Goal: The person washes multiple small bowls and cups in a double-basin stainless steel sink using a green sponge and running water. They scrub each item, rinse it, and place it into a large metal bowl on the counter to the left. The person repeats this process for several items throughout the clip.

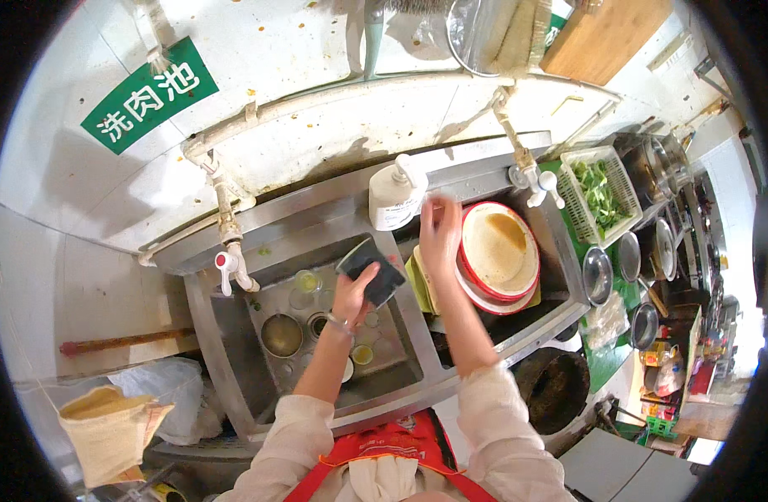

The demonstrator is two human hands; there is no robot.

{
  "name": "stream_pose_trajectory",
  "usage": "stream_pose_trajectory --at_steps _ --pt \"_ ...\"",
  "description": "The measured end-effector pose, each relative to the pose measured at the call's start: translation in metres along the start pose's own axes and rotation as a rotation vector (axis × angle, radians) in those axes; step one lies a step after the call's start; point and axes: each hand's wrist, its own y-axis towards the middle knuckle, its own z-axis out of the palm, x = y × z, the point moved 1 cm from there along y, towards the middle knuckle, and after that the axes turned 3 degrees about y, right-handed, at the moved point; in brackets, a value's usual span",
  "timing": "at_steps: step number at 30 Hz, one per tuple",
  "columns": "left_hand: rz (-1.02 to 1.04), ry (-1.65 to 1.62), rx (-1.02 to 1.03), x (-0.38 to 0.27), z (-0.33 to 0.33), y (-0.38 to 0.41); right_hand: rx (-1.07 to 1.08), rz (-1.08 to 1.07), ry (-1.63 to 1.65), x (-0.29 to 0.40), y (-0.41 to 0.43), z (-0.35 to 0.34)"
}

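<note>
My left hand point(352, 293) grips a dark, cup-like container point(373, 273) with a pale rim, tilted over the left sink basin. Beside the white pump bottle point(391, 196) on the divider is my right hand point(440, 229), raised and slightly blurred; whether it touches the bottle I cannot tell. Below it to the right, red-rimmed enamel plates point(498, 251) are stacked in the right basin, the top one with a brown stain. In the left basin lie a round metal bowl point(282, 336) and several small glass-like dishes, one with yellowish contents point(362, 354).
Taps stand over the left basin point(233, 270) and right basin point(538, 182). At right are a white basket of leafy greens point(600, 197), metal bowls point(597, 276) and a blackened wok point(550, 389). A wooden board point(603, 41) leans at the upper right. A plastic bag point(177, 395) is at lower left.
</note>
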Motion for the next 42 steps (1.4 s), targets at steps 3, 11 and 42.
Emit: stream_pose_trajectory --at_steps 3,11,42 --pt "-0.047 0.044 0.063 0.003 0.028 0.035 0.140 -0.130 0.131 -0.005 0.087 0.042" --pt "-0.050 -0.201 0.134 0.007 0.035 0.098 0.831 0.025 -0.390 -0.024 0.112 0.087" --pt "-0.244 -0.649 -0.433 0.063 -0.248 0.008 1.156 -0.589 -0.628 -0.048 -0.195 0.209"
